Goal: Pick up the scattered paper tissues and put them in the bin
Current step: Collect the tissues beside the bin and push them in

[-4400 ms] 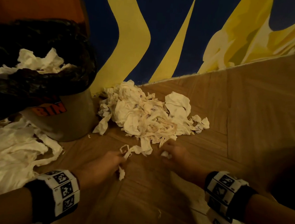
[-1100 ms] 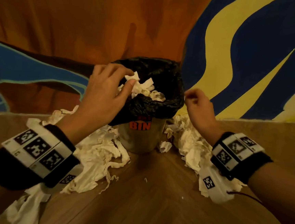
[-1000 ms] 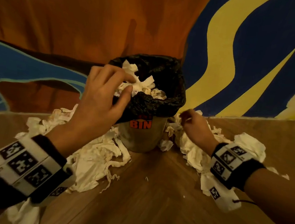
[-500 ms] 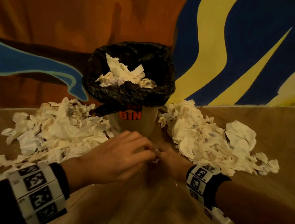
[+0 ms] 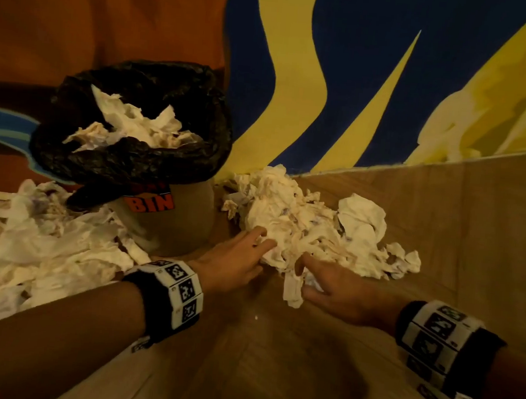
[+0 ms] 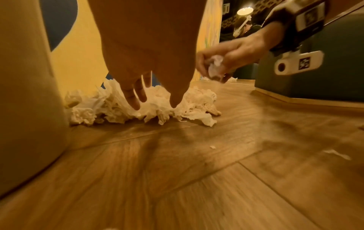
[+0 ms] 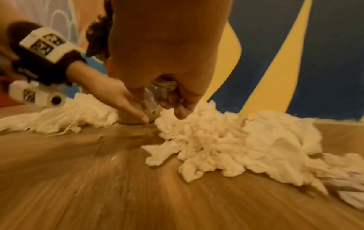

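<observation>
The bin (image 5: 171,220) stands on the wooden floor (image 5: 271,375) against the painted wall (image 5: 345,79), at the place where the orange part of the wall meets the blue and yellow part. A black liner bag (image 5: 125,161) is folded over its rim, and crumpled tissues (image 5: 134,124) already lie heaped inside, up to the rim. An orange label with the word BIN shows on its side below the bag.

Two heaps of paper tissues lie on the floor, one on each side of the bin. The left heap (image 5: 38,243) spreads from the bin's foot toward the left edge of the head view. The right heap (image 5: 309,232) lies just beside the bin along the foot of the wall and trails off to the right.

Both hands are low over the near edge of the right heap. The left hand (image 5: 234,260) reaches in with its fingers (image 6: 133,96) straight and spread, the tips touching the tissues; it grasps nothing. The right hand (image 5: 336,288) has its fingers curled around a small wad of tissue (image 6: 215,66), which the left wrist view shows bunched in the palm; a strip of tissue (image 5: 292,291) hangs down beside its thumb in the head view. Its fingertips (image 7: 177,109) dip into the top of the heap.

Each wrist carries a black band with white marker tiles (image 5: 180,290), and a few small white scraps (image 6: 212,147) lie on the bare floor near the hands.
</observation>
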Motion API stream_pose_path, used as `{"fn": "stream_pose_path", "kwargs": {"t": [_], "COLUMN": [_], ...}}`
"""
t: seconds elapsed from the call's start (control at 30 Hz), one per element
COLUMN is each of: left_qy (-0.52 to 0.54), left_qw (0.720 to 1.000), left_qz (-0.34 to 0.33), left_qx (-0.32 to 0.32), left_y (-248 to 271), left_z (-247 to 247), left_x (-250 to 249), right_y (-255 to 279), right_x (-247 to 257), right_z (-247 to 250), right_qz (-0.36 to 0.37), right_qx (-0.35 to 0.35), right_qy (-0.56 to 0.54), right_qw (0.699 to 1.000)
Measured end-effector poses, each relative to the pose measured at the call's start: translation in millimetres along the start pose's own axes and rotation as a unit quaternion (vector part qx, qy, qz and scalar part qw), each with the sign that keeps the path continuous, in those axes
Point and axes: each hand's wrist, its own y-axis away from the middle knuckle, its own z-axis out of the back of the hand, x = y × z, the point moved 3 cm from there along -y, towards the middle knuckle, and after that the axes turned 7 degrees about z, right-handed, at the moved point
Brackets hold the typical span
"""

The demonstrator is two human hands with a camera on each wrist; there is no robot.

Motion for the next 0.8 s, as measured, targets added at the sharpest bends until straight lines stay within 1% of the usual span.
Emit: {"fn": "stream_pose_path", "kwargs": {"t": [0.07, 0.17, 0.23, 0.3, 0.37, 0.43, 0.5, 0.57, 0.67, 0.7, 0.73, 0.8], "left_qy": [0.028, 0.038, 0.067, 0.078, 0.061, 0.068, 0.117, 0.168, 0.194, 0.193, 0.192, 0.176], "left_qw": [0.998, 0.994, 0.991, 0.99, 0.992, 0.992, 0.984, 0.974, 0.961, 0.956, 0.951, 0.941], "left_qz": [0.05, 0.096, 0.111, 0.116, 0.11, 0.087, 0.057, 0.043, 0.001, -0.021, -0.043, -0.058], "left_qx": [0.028, 0.04, 0.036, 0.029, -0.006, -0.067, -0.118, -0.147, -0.2, -0.221, -0.24, -0.283], "left_y": [-18.2, -43.3, -50.7, -48.8, -39.7, -26.4, -8.7, 12.1, 50.3, 65.5, 75.8, 103.6], "left_z": [-4.8, -16.4, -22.1, -22.2, -11.4, 6.5, 28.2, 49.5, 82.0, 94.1, 104.2, 128.3], "left_x": [-3.7, -4.2, -2.2, -0.4, -0.8, -2.4, -4.1, -2.7, 0.3, 0.9, -2.9, -6.8], "right_y": [5.2, 5.7, 1.5, -6.2, -15.1, -23.9, -33.6, -46.9, -74.5, -86.0, -94.7, -114.0], "right_x": [-8.4, -9.3, -0.7, 13.9, 33.4, 57.0, 84.0, 111.3, 150.2, 162.5, 167.7, 181.0], "right_z": [21.9, 58.2, 81.9, 103.1, 120.7, 135.2, 147.3, 156.8, 166.8, 168.4, 170.6, 169.4], "right_qz": [-0.012, -0.01, 0.009, 0.046, 0.088, 0.133, 0.192, 0.247, 0.301, 0.311, 0.311, 0.295], "right_qx": [-0.072, -0.206, -0.259, -0.288, -0.309, -0.329, -0.339, -0.346, -0.361, -0.355, -0.339, -0.269], "right_qy": [-0.01, -0.039, -0.061, -0.07, -0.069, -0.071, -0.051, -0.023, 0.032, 0.037, 0.038, 0.031], "right_qw": [0.997, 0.978, 0.964, 0.954, 0.944, 0.932, 0.92, 0.905, 0.882, 0.881, 0.887, 0.916]}}
